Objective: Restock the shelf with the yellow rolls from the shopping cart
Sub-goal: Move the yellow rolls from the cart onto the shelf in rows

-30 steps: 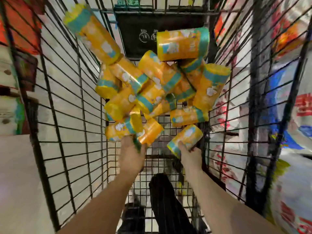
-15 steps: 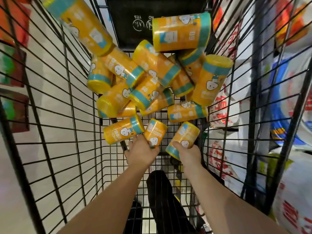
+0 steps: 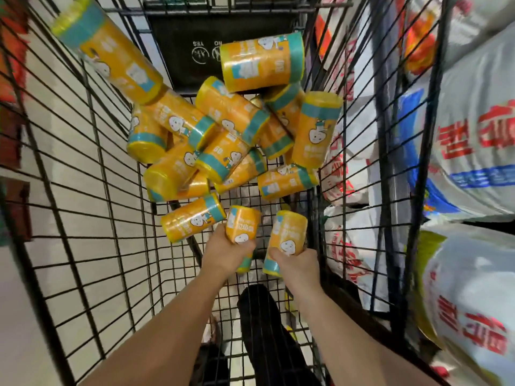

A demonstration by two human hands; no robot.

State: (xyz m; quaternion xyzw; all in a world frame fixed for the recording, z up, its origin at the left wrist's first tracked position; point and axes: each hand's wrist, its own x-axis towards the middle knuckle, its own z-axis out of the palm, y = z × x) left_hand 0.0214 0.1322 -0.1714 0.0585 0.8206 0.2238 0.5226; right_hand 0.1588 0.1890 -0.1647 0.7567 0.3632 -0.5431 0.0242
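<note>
Early in the job, I judge: the cart [image 3: 92,190] holds a big heap of rolls [image 3: 223,135] and no shelf shows. Left hand [image 3: 225,253] is wrapped around one roll [image 3: 242,228]; right hand [image 3: 299,264] is wrapped around another [image 3: 288,235], both low inside the cart

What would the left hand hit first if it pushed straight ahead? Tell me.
The left hand, gripping a yellow roll, points up-frame toward the pile. Most likely first: the roll lying crosswise just ahead-left, though depth is unclear.
</note>
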